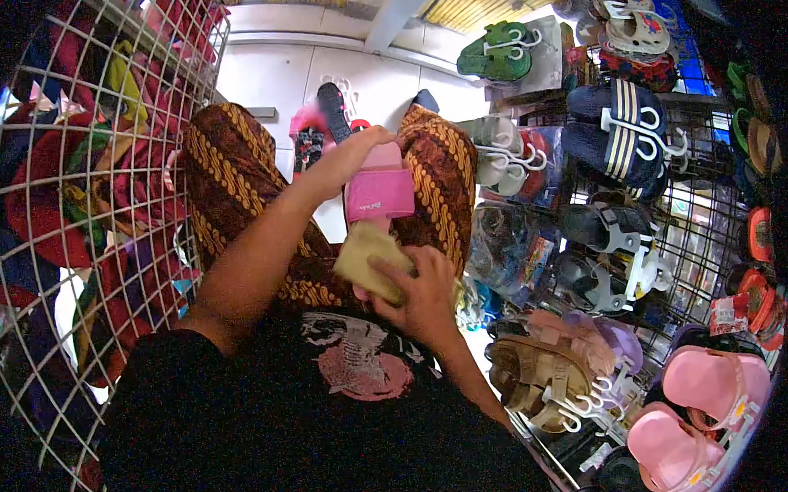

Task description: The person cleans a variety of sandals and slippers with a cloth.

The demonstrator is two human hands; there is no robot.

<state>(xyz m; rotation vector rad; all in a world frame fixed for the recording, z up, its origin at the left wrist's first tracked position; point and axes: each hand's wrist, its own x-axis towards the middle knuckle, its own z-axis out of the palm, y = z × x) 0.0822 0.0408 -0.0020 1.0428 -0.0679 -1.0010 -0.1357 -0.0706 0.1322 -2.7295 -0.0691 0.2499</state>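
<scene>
A pink slide sandal (381, 194) with a wide, darker pink strap lies over my lap. Its far end is gripped by my left hand (354, 159), with the fingers closed around the edge. My right hand (420, 290) is wrapped on a yellowish sponge (364, 257), which overlaps the near end of the sandal. The sponge is slightly blurred and hides much of that end. Beneath both hands are my knees in brown patterned cloth (235, 178).
A wire grid (80, 205) with colourful cloth goods behind it rises on the left. On the right, a black rack holds green clogs (502, 53), dark striped slides (620, 138), brown sandals (537, 371) and pink clogs (707, 382). More footwear (330, 109) lies on the white tiled floor ahead.
</scene>
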